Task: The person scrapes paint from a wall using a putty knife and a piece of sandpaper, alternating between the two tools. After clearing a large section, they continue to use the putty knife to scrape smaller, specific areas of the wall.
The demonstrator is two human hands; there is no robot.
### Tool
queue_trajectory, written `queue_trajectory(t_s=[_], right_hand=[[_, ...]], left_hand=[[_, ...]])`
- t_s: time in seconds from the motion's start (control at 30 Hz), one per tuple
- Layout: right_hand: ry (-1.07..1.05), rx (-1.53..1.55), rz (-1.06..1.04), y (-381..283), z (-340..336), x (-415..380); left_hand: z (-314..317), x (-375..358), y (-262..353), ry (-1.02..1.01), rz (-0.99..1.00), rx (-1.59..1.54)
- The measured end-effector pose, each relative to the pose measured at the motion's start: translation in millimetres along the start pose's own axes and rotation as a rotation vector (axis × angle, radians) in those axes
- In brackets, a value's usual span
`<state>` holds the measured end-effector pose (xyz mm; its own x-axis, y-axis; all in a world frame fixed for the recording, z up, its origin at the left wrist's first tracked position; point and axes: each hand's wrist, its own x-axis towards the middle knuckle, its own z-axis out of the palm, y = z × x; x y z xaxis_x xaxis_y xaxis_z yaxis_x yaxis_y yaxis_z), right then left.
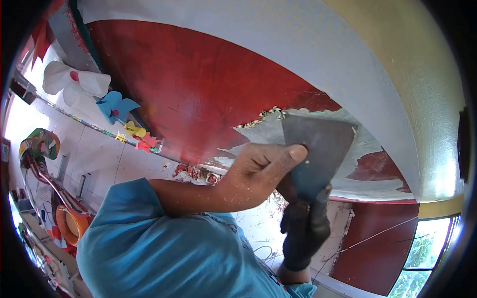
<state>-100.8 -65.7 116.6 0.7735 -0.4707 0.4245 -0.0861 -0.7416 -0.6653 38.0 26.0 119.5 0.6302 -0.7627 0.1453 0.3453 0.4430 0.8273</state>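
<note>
A wide-bladed paint scraper (320, 146) is held up against a curved red painted surface (184, 74). My right hand (308, 226), in a dark glove, is closed round the lower end of the scraper, where its handle is hidden. My bare left hand (256, 176) is closed at the blade's side, its thumb lying on the flat of the blade; its other fingers are mostly hidden. Around the blade the red paint is stripped to a pale grey patch (263, 128). Curled paint flakes (263, 115) line the patch's upper edge. Small flecks stick to my left hand and wrist.
A pale grey curved band (278, 35) borders the red surface. Paper pinwheels, one blue (117, 106), hang along a decorated string at left. An orange round object (67, 224) stands lower left. Paint debris (191, 174) lies on the tiled floor (94, 154). A window (425, 248) is at lower right.
</note>
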Motion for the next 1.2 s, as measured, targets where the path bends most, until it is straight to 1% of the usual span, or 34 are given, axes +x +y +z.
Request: queue_trajectory(t_s=[0.07, 0.1, 0.17, 0.2, 0.23, 0.27, 0.33, 0.37, 0.4, 0.47, 0.5, 0.53, 0.6, 0.63, 0.67, 0.7, 0.77, 0.8, 0.83, 0.87, 0.93, 0.97, 1.0, 1.03, 1.07, 1.13, 1.17, 1.2], right_hand=[[-0.074, 0.032, 0.11, -9, -10, 8], [-0.031, -0.101, -0.084, -6, -5, 12], [-0.036, -0.066, -0.075, 3, 1, 12], [-0.048, -0.023, -0.075, 6, 1, 12], [-0.073, -0.093, -0.079, 5, -2, 8], [-0.075, -0.088, -0.077, 2, -7, 5], [-0.119, -0.028, 0.067, -8, -16, 6], [-0.136, 0.001, 0.069, -12, -13, 13], [-0.17, 0.014, -0.04, -10, -8, 18], [-0.132, 0.095, -0.192, -23, 10, 33], [-0.106, 0.063, -0.251, -24, 11, 35], [-0.113, 0.067, -0.261, -21, 7, 32], [-0.179, 0.036, 0.046, -6, -10, 13], [-0.142, 0.065, 0.141, -1, -12, 7], [-0.143, 0.066, 0.207, 3, -13, 5], [-0.163, 0.067, 0.231, 6, -14, 4], [-0.185, 0.069, 0.258, 6, -12, 6], [-0.201, 0.017, 0.157, 5, -8, 10], [-0.209, -0.035, 0.06, 3, -5, 13], [-0.199, -0.036, 0.068, 1, -1, 14], [-0.183, 0.038, -0.083, -5, 9, 18], [-0.195, 0.031, -0.007, -4, 7, 16], [-0.212, 0.023, 0.067, -2, 2, 12], [-0.177, 0.003, 0.167, 0, -3, 6], [-0.189, -0.045, 0.304, -1, -10, 4], [-0.163, -0.051, 0.325, -7, -18, 1], [-0.215, -0.093, 0.343, -4, -23, 1], [-0.214, -0.099, 0.351, -5, -20, 3]], left_hand=[[-3, 1, 0, -0.069, -0.159, 0.007], [-4, 1, 4, -0.073, -0.165, 0.006], [-8, 4, 13, -0.054, -0.101, 0.131], [-3, 4, 7, -0.057, -0.099, 0.128], [4, 1, -2, 0.014, -0.063, 0.059], [6, -1, -5, 0.089, -0.026, -0.007], [1, 0, -1, 0.086, -0.002, -0.001], [0, 0, -1, 0.074, 0.009, -0.007], [-1, 1, 2, 0.066, 0.001, -0.009], [-1, 1, 12, 0.236, 0.242, -0.204], [-1, -2, 14, 0.248, 0.187, -0.227], [-2, -4, 13, 0.255, 0.196, -0.226], [-5, -6, 5, 0.123, -0.015, -0.026], [-7, -5, -5, 0.138, -0.004, -0.033], [-9, -2, -18, 0.045, -0.046, -0.061], [-10, -1, -20, -0.052, -0.088, -0.086], [-13, -4, -16, -0.016, -0.058, -0.1], [-14, -5, -11, 0.006, -0.034, -0.106], [-14, -8, -4, 0.077, -0.038, -0.068], [-15, -9, -4, 0.067, -0.045, -0.065], [-19, -9, -5, 0.14, 0.034, -0.132], [-16, -12, -1, 0.14, -0.002, -0.069], [-16, -14, -2, 0.151, 0.007, -0.069], [-16, -15, -7, 0.099, -0.058, -0.059], [-14, -15, -16, 0.049, -0.124, -0.056], [-15, -11, -28, 0.05, -0.098, -0.094], [-18, -11, -32, 0.008, -0.159, -0.127], [-19, -11, -33, -0.04, -0.219, -0.158]])
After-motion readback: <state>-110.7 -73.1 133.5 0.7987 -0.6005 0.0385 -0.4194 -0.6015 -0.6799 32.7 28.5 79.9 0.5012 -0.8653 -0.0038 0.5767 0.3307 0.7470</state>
